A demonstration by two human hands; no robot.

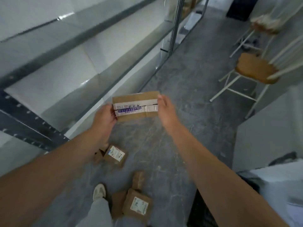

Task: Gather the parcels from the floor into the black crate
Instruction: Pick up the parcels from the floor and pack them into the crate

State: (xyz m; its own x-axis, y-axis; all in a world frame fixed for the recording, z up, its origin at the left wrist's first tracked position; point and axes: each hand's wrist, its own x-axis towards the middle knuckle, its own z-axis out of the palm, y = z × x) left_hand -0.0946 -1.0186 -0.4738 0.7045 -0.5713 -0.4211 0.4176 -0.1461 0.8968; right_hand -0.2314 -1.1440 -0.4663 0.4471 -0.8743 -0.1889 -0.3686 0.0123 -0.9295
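Both grips, left hand [105, 118] and right hand [165, 110], clasp a brown taped box [136, 106] by its ends; label print blurred, crate [201, 213] mostly cut off.

1 view: head-worn wide-angle camera, facing forward and steeply down along an aisle. Near field: both forearms and a shoe [99, 191]. Far field: grey floor [180, 95], shelving [65, 51] left, chairs [255, 68] right; edges blurred.
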